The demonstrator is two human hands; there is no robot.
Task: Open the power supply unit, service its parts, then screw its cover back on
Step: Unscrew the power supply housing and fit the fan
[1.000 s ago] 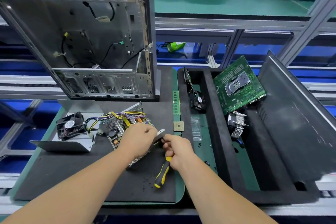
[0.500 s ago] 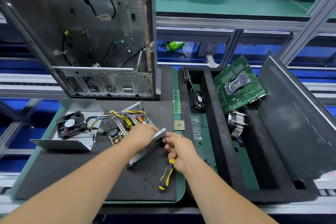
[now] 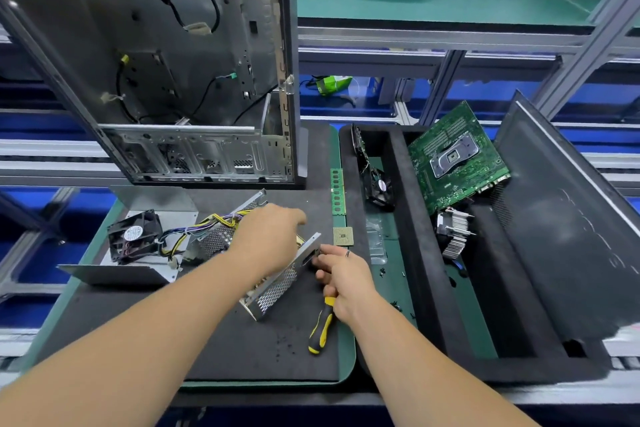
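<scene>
An opened power supply unit (image 3: 273, 282) lies on the dark foam mat (image 3: 221, 340) at the front of the workbench, its perforated steel chassis tilted up at the near end and its bundle of yellow and purple wires (image 3: 204, 224) trailing left to a black fan (image 3: 133, 236) that sits on the removed metal cover (image 3: 114, 272). The person's left hand (image 3: 266, 241) lies over the top of the chassis, fingers curled down over its far side, apparently steadying it. The right hand (image 3: 341, 276) meets the chassis at its right end wall: thumb and forefinger are pinched together against the plate, seemingly on a small fitting or screw too small to make out, while the other fingers hold a yellow-and-black screwdriver (image 3: 322, 326) whose handle points back toward the person.

Judging from this, the servicing stage is under way and the cover is not yet back on. The work would go best with the left hand keeping the chassis from rocking, the pinch kept square to the plate, and any loose screw set with the small black ones scattered on the green tray (image 3: 388, 274) beside the mat. The empty computer case (image 3: 166, 73) stands behind; a processor chip (image 3: 343, 236) and memory stick (image 3: 337, 191) lie just right of the work, easily knocked.
</scene>
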